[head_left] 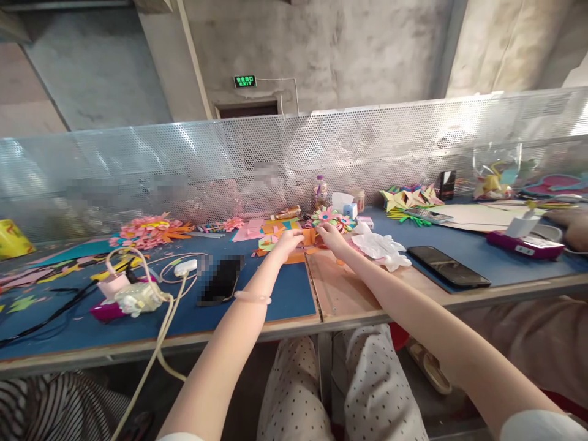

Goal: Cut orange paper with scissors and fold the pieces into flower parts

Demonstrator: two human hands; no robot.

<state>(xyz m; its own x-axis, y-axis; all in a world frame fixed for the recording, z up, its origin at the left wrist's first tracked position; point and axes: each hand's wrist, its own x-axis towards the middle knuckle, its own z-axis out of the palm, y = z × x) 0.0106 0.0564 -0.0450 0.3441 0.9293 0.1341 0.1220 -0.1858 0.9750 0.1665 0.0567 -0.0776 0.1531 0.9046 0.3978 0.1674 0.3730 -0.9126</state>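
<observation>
Both arms reach forward to the middle of the worktable. My left hand [289, 242], below a pale bangle [253, 297], is closed with its fingertips at the left edge of a piece of orange paper [310, 236]. From the other side, my right hand [332, 237] has its bent fingers on the same paper. Other coloured sheets, such as a pink sheet [250, 230], lie to the left. Just behind my right hand sits a bunch of paper flowers [327, 215]. A crumpled white plastic bag [382, 247] is right of it.
A black phone [221, 279] lies left, another phone [448, 266] right. Cables run from a purple power strip [108, 311] over the table's front edge. A bottle [320, 191] stands before the perforated metal screen [257, 159]. Pink paper flowers [149, 231] are at the left; another person's hand [576, 226] is far right.
</observation>
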